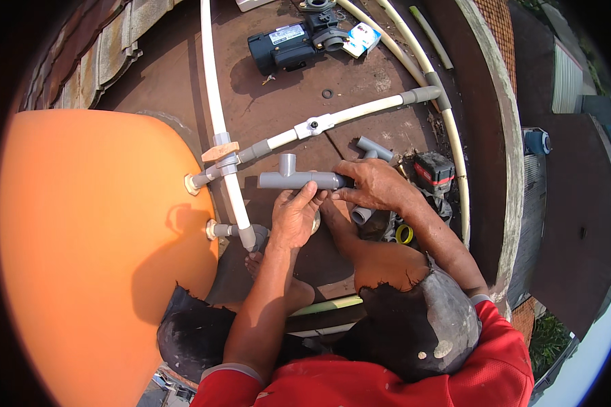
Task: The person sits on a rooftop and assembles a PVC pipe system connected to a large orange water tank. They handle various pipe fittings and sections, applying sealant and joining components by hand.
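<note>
A grey PVC pipe piece with a short upright branch lies level across the space between my hands. From below, my left hand pinches its underside near the middle, the thumb against the pipe. At the pipe's right end, my right hand is closed round a dark end part, which the fingers partly hide. Just beyond my right hand rests a loose grey tee fitting. Another short grey pipe fitting lies below that hand, beside my leg.
A big orange tank stands at left, joined to white and grey pipes with a valve. Farther off sits a dark water pump beside a small box. A battery pack and yellow tape roll lie right, near a ledge.
</note>
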Demonstrator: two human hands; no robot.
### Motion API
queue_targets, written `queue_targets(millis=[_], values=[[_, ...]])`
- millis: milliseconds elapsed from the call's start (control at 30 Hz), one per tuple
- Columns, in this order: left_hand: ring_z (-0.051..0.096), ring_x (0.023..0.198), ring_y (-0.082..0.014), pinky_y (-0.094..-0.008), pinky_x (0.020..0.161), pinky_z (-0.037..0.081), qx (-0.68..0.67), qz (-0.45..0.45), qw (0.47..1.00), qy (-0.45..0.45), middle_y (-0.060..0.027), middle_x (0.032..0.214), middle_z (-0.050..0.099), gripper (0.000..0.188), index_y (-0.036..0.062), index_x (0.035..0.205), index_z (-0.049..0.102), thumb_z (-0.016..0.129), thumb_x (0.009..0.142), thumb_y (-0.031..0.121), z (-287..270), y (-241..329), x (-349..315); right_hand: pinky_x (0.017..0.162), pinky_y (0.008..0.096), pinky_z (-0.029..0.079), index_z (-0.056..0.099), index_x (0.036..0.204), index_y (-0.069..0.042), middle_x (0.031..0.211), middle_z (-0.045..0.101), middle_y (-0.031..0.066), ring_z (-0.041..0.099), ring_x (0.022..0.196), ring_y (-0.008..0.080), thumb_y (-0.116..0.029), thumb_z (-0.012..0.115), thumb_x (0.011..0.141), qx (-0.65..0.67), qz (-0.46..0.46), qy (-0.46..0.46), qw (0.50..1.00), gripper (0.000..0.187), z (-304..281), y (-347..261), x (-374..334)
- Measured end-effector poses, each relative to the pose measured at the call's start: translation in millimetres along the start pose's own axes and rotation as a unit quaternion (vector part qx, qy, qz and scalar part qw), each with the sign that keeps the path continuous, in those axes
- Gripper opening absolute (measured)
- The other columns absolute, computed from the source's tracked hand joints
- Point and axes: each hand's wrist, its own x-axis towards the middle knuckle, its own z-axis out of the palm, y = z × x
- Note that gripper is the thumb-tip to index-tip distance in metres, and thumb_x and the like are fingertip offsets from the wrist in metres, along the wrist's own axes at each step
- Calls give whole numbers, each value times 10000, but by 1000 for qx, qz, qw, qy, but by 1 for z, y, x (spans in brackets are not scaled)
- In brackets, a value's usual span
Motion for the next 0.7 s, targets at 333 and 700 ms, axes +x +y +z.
queue_targets(millis=[333, 700], values=[[687, 1096, -193, -348, 984, 577, 29, -8, 1000, 8, -90, 1192, 720, 266, 7, 1284, 690, 736, 1044, 112, 4, -1, -1, 868, 524, 569, 711, 1167, -13, 991, 776, 211, 746, 993, 426, -378, 866, 853, 5, 10, -16, 1000, 505, -5, 0, -4], [696, 1106, -191, -338, 960, 602, 14, 5, 1000, -1, -73, 1187, 723, 188, 36, 1226, 710, 727, 1046, 86, 4, 6, -2, 797, 457, 578, 738, 1233, -14, 883, 778, 179, 772, 867, 345, -399, 859, 882, 105, 85, 34, 990, 535, -21, 20, -14]])
